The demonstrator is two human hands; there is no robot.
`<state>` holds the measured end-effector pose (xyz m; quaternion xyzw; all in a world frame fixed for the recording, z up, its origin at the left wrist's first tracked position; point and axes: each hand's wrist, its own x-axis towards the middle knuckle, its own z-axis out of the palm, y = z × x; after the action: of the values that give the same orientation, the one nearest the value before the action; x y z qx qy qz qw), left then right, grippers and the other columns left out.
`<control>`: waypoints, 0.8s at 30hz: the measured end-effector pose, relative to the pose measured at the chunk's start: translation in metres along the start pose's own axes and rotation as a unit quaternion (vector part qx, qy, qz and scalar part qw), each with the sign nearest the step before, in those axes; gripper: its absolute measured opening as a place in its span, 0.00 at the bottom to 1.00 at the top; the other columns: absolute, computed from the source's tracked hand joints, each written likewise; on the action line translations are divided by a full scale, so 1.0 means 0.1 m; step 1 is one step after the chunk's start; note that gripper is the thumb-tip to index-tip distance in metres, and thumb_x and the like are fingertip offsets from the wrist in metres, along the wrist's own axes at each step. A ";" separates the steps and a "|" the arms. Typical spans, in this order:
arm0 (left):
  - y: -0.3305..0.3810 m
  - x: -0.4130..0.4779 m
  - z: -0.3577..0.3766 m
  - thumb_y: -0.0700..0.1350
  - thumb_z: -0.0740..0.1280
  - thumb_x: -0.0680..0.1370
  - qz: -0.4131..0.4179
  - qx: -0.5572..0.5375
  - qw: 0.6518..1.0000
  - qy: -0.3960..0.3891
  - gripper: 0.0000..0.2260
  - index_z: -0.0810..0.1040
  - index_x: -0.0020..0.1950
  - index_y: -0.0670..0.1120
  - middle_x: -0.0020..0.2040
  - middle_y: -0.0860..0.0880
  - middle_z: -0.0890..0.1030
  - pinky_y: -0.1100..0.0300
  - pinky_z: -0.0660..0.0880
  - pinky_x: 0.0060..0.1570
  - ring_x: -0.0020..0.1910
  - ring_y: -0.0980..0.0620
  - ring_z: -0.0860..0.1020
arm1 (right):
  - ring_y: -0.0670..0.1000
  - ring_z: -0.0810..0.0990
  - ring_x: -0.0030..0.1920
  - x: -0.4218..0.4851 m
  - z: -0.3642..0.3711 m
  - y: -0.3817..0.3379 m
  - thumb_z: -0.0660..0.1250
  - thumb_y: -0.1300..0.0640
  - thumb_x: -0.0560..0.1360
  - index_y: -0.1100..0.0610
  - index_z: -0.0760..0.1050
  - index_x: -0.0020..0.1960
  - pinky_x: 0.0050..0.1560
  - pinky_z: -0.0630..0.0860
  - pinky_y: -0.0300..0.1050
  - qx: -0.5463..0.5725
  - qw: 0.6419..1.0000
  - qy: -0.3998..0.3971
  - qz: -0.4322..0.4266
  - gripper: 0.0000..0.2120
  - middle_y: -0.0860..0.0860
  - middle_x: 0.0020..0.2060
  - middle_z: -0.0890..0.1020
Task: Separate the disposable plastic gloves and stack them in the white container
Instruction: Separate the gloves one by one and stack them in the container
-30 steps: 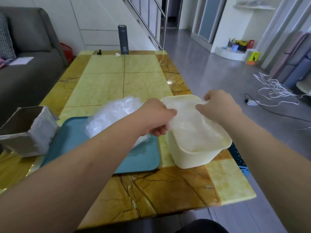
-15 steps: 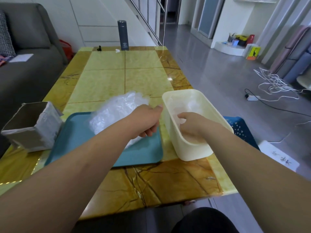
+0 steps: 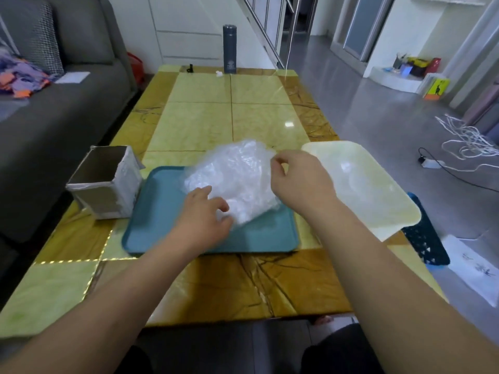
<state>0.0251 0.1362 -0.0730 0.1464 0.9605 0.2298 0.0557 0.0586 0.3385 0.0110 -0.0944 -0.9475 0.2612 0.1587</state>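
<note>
A grey sofa point(image 3: 54, 109) flanks the marbled yellow table point(image 3: 229, 117); glossy grey floor point(image 3: 364, 117), perhaps tile.

Right hand point(image 3: 299, 182) out of white container point(image 3: 391, 228), now pinching glove pile point(image 3: 232, 174), left hand point(image 3: 202, 217) uncurled

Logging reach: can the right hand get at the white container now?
Likely yes: the white container sits open-topped just right of the right hand, nothing between, though that hand pinches the glove pile.
</note>
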 end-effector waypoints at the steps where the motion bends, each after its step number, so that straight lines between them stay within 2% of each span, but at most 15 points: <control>1: -0.09 -0.03 0.03 0.54 0.69 0.81 -0.001 0.015 0.999 -0.032 0.14 0.81 0.65 0.55 0.83 0.43 0.60 0.49 0.53 0.80 0.83 0.41 0.53 | 0.52 0.80 0.57 -0.05 0.17 -0.10 0.61 0.53 0.82 0.50 0.82 0.58 0.56 0.77 0.50 0.061 0.998 -0.026 0.000 0.12 0.48 0.57 0.83; 3: -0.22 -0.07 0.07 0.54 0.67 0.82 0.020 0.026 0.997 -0.075 0.16 0.78 0.70 0.55 0.85 0.44 0.56 0.48 0.50 0.81 0.84 0.41 0.50 | 0.47 0.78 0.62 -0.15 0.46 -0.21 0.60 0.56 0.83 0.48 0.78 0.67 0.59 0.73 0.43 0.131 0.987 -0.095 0.022 0.16 0.46 0.66 0.79; 5: -0.35 -0.09 0.10 0.53 0.67 0.82 0.052 0.036 0.994 -0.089 0.17 0.78 0.71 0.53 0.81 0.45 0.64 0.48 0.59 0.79 0.81 0.40 0.59 | 0.48 0.76 0.67 -0.23 0.69 -0.24 0.59 0.60 0.83 0.49 0.72 0.74 0.57 0.71 0.37 0.143 0.977 -0.155 0.041 0.21 0.46 0.73 0.74; 7: -0.43 -0.07 0.11 0.50 0.67 0.81 0.083 0.043 0.993 -0.065 0.15 0.80 0.67 0.50 0.70 0.47 0.76 0.47 0.71 0.70 0.71 0.43 0.72 | 0.50 0.72 0.72 -0.28 0.83 -0.19 0.58 0.63 0.82 0.51 0.68 0.79 0.64 0.70 0.36 0.126 0.973 -0.189 0.041 0.26 0.48 0.77 0.70; 8: -0.46 -0.06 0.11 0.49 0.67 0.80 0.086 0.036 0.995 -0.042 0.13 0.82 0.63 0.49 0.64 0.49 0.79 0.47 0.75 0.64 0.65 0.45 0.76 | 0.50 0.70 0.75 -0.28 0.88 -0.15 0.57 0.64 0.82 0.52 0.66 0.80 0.69 0.66 0.36 0.114 0.972 -0.200 0.038 0.27 0.49 0.78 0.68; 10: -0.46 -0.04 0.08 0.48 0.66 0.80 0.075 0.036 0.996 -0.002 0.08 0.84 0.54 0.49 0.55 0.50 0.81 0.49 0.77 0.53 0.56 0.45 0.79 | 0.50 0.66 0.78 -0.27 0.93 -0.08 0.57 0.65 0.82 0.53 0.66 0.80 0.70 0.59 0.34 0.105 0.971 -0.211 0.041 0.27 0.50 0.78 0.68; 13: -0.43 0.02 0.00 0.49 0.67 0.78 0.059 0.055 0.997 0.011 0.08 0.85 0.47 0.51 0.47 0.51 0.81 0.51 0.77 0.47 0.50 0.46 0.79 | 0.50 0.68 0.76 -0.23 1.00 -0.02 0.60 0.68 0.79 0.55 0.69 0.78 0.68 0.59 0.32 0.118 0.974 -0.191 0.039 0.28 0.52 0.76 0.71; 15: -0.41 0.03 -0.07 0.49 0.70 0.77 0.055 0.032 0.998 0.026 0.04 0.84 0.45 0.52 0.45 0.53 0.81 0.53 0.76 0.46 0.48 0.48 0.79 | 0.49 0.71 0.73 -0.20 0.98 -0.01 0.61 0.69 0.75 0.53 0.71 0.76 0.66 0.63 0.32 0.120 0.980 -0.157 0.028 0.30 0.49 0.73 0.72; 16: -0.42 0.04 -0.09 0.48 0.72 0.76 0.051 0.011 0.998 0.035 0.02 0.83 0.44 0.52 0.45 0.54 0.81 0.54 0.76 0.47 0.48 0.49 0.79 | 0.48 0.73 0.70 -0.18 0.98 0.00 0.61 0.70 0.74 0.51 0.72 0.75 0.62 0.67 0.33 0.119 0.982 -0.143 0.023 0.32 0.47 0.71 0.73; 18: -0.43 0.02 -0.14 0.44 0.74 0.75 0.041 -0.042 0.997 0.056 0.06 0.79 0.43 0.55 0.44 0.56 0.80 0.55 0.75 0.47 0.48 0.51 0.79 | 0.47 0.74 0.64 -0.16 0.96 0.01 0.62 0.71 0.72 0.48 0.73 0.74 0.51 0.72 0.30 0.123 0.983 -0.134 0.015 0.33 0.44 0.66 0.72; 20: -0.45 0.00 -0.20 0.42 0.74 0.76 0.021 -0.097 0.992 0.074 0.08 0.79 0.46 0.55 0.44 0.57 0.80 0.57 0.76 0.49 0.48 0.52 0.80 | 0.46 0.74 0.62 -0.16 0.95 0.02 0.62 0.71 0.72 0.46 0.72 0.74 0.46 0.73 0.30 0.135 0.980 -0.148 0.011 0.35 0.42 0.64 0.70; 22: -0.46 -0.04 -0.26 0.43 0.73 0.78 0.001 -0.139 0.986 0.089 0.07 0.82 0.53 0.54 0.44 0.57 0.81 0.62 0.75 0.48 0.47 0.55 0.80 | 0.46 0.74 0.61 -0.18 0.95 0.04 0.63 0.70 0.74 0.46 0.69 0.76 0.48 0.72 0.30 0.141 0.975 -0.169 0.008 0.35 0.42 0.65 0.69; 24: -0.46 -0.07 -0.32 0.46 0.71 0.81 -0.010 -0.161 0.983 0.090 0.07 0.83 0.58 0.53 0.45 0.56 0.81 0.68 0.72 0.46 0.47 0.57 0.79 | 0.44 0.74 0.61 -0.19 0.95 0.08 0.65 0.66 0.77 0.45 0.66 0.79 0.56 0.71 0.32 0.137 0.971 -0.194 0.006 0.34 0.43 0.69 0.68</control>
<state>0.0144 0.0811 -0.0658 0.1043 0.9135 0.3933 -0.0061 0.0443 0.2961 -0.0753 -0.0245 -0.9146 0.4031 -0.0181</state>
